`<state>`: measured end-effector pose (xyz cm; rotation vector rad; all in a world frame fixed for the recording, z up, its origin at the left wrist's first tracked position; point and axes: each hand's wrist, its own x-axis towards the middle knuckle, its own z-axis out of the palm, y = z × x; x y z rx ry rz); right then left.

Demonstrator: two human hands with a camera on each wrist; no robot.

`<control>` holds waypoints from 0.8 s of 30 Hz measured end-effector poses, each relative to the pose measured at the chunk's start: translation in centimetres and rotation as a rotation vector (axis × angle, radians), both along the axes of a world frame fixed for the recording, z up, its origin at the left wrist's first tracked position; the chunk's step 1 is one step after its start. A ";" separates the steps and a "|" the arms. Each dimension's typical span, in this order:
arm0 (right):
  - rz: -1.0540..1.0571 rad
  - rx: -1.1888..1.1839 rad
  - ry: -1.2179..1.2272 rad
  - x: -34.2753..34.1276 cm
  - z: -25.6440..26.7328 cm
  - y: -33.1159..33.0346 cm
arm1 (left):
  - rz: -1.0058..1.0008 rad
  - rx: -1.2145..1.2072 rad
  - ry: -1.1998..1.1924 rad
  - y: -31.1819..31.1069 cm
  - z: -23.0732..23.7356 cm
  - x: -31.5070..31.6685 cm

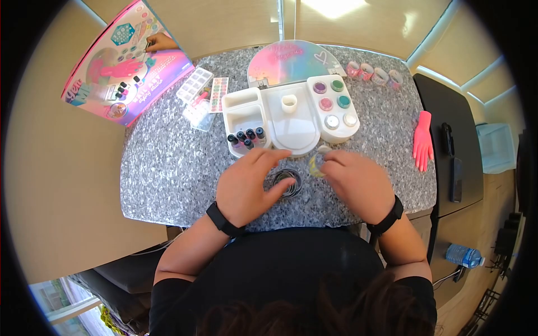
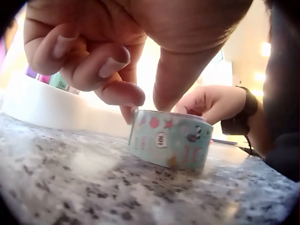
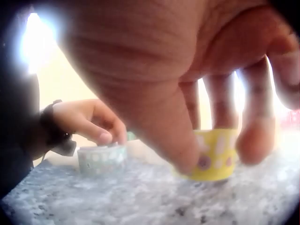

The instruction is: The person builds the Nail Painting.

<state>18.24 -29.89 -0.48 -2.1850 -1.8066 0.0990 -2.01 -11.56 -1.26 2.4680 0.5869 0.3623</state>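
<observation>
My left hand is over a round clear tub of dark, coiled-looking contents, thumb above it and the other fingers toward its far side. In the left wrist view, the tub's mint label faces the camera, and the loosely bent fingers of the left hand are at its top edge; whether they touch is unclear. My right hand pinches a small yellow-labelled tub close to the counter. In the right wrist view, the thumb of the right hand lies against the yellow tub.
Behind the hands stands a white station with dark-capped bottles and glitter pots. A box, tray and sticker sheet are left; small cups stand back right, and a pink hand form lies right.
</observation>
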 end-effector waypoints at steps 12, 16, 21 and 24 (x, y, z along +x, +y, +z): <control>0.373 0.111 0.107 -1.6 1.0 0.9 | -0.366 0.315 -0.152 2.3 0.8 -1.5; 0.396 0.101 0.110 -1.7 0.5 0.9 | -0.373 0.380 -0.140 3.0 0.8 -2.5; 0.377 0.069 0.136 -2.0 0.4 1.0 | -0.337 0.429 -0.063 3.7 0.6 -3.3; 0.344 -0.001 0.118 -2.2 0.5 1.2 | -0.310 0.451 -0.100 3.9 0.2 -3.1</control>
